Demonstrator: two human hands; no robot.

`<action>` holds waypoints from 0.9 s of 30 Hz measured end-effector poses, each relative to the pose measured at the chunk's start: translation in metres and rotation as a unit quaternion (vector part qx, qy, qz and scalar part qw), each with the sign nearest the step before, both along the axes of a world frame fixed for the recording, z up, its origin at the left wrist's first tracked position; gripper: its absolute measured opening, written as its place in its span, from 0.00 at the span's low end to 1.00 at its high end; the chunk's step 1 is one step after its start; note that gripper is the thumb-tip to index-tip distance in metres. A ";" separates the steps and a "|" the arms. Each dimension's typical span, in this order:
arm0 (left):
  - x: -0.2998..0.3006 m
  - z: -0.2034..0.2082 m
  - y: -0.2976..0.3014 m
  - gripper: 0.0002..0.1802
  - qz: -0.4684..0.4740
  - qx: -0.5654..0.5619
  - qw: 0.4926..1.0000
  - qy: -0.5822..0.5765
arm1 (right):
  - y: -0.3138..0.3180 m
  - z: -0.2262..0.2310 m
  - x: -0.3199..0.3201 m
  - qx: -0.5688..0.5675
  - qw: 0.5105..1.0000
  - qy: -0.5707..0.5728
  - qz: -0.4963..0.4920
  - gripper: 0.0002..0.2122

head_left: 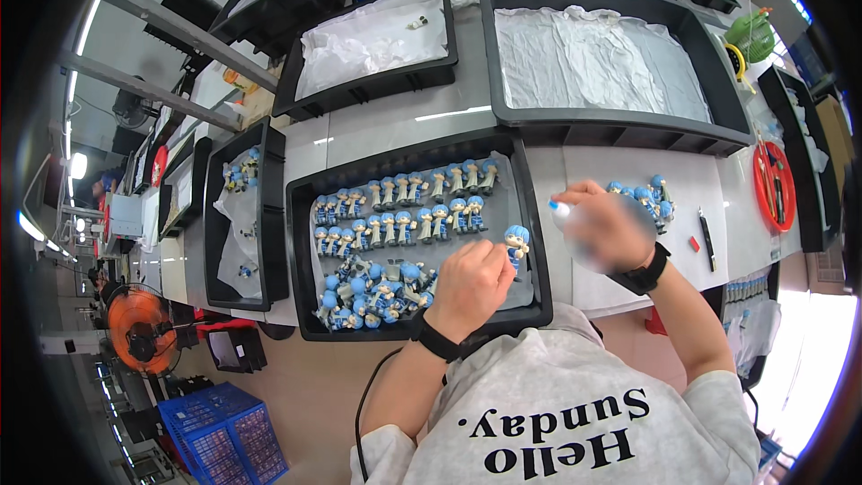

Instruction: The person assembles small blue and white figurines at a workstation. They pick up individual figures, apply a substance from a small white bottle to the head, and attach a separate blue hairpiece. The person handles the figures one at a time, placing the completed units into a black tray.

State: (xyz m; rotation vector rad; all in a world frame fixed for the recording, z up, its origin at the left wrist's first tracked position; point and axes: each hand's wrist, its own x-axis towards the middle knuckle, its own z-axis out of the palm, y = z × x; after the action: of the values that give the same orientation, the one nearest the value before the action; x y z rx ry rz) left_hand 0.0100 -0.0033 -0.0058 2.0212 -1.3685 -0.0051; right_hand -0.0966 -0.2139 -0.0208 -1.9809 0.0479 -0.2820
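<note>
A figure [516, 242] is standing out above the near right part of a black tray [542, 274], where the left hand [476, 280] is gripping it between thumb and fingers. The right hand [611, 229], partly blurred, is hovering to the right of the tray, its fingertips pinching a small white-and-blue piece [560, 210]. Inside the tray, blue-haired figures are forming two rows [400, 189] on the far side, and more are lying in a heap [373, 298] at the near left. Just beyond the right hand, a cluster of figures [663, 198] is resting on white paper [588, 292]; a pen [707, 238] and a red block [694, 244] are lying to its right. Farther right, a red dish [761, 207] is holding tools. On the far side of the bench [346, 145], two lined trays [620, 130] are sitting side by side.
</note>
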 end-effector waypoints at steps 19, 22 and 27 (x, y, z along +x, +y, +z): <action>-0.003 0.003 0.000 0.07 -0.006 0.011 1.000 -0.021 | 0.003 0.043 -0.006 -0.289 0.955 -0.024 0.066 0.14; -0.003 0.003 -0.001 0.07 -0.008 0.014 1.000 -0.025 | 0.003 0.044 -0.005 -0.298 0.951 -0.023 0.073 0.14; -0.002 0.003 -0.001 0.08 -0.012 0.017 0.999 -0.026 | 0.003 0.048 -0.004 -0.322 0.943 -0.027 0.082 0.14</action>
State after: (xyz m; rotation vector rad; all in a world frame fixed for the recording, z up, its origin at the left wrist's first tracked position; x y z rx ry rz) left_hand 0.0076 -0.0044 -0.0029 2.0449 -1.4339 0.0135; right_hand -0.1004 -0.2105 0.0273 -2.6061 -0.2765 -0.2632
